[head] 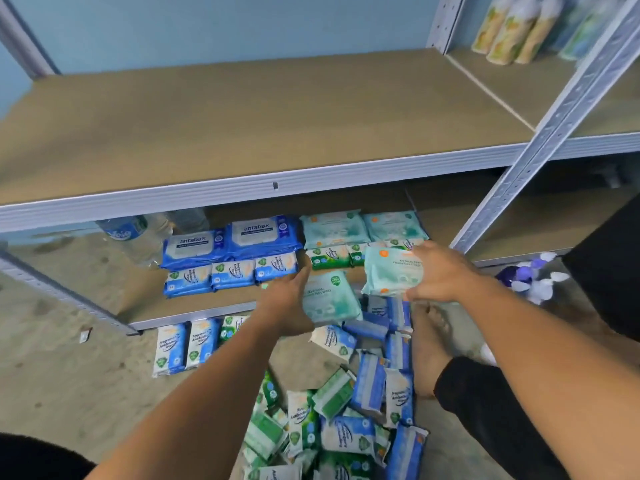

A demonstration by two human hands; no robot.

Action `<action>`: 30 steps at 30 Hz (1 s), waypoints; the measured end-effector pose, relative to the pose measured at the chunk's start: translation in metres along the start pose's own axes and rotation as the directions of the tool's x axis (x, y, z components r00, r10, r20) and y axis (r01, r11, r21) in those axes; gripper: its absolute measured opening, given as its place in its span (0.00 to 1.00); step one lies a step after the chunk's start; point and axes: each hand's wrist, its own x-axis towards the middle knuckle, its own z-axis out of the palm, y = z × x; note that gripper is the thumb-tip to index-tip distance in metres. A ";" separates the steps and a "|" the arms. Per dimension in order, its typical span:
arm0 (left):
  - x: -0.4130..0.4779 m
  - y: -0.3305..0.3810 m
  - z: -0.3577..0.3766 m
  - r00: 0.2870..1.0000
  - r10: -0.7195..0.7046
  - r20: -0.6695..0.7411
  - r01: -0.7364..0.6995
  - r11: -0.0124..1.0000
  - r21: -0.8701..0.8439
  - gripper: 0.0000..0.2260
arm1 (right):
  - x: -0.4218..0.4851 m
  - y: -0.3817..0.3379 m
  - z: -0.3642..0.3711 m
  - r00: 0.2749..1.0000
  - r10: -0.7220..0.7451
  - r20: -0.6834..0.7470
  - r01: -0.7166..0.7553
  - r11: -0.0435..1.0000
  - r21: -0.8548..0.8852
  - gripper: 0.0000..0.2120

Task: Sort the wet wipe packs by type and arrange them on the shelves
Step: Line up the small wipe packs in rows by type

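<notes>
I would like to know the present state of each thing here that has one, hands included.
left hand, grips first mint pack
right hand, grips second mint pack
antabax packs, lying flat, side by side on lower shelf
small blue packs, lined in a row on lower shelf
floor pile, jumbled, unsorted

Soft, even indoor light; wide-angle bending at edges, slight motion blur throughout.
</notes>
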 end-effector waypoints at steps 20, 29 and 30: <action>0.281 -0.022 0.009 0.978 0.148 -0.146 -0.145 0.989 0.030 0.39 | 0.251 0.054 0.030 0.989 0.145 -0.010 -0.145 0.988 0.048 0.43; 0.305 -0.026 0.027 0.976 0.162 -0.149 -0.144 0.982 0.124 0.44 | 0.286 0.053 0.076 0.996 0.090 0.015 -0.089 0.994 -0.057 0.50; 0.306 -0.024 0.028 0.974 0.169 -0.148 -0.151 0.981 0.123 0.44 | 0.290 0.055 0.078 0.995 0.092 0.021 -0.091 0.993 -0.071 0.50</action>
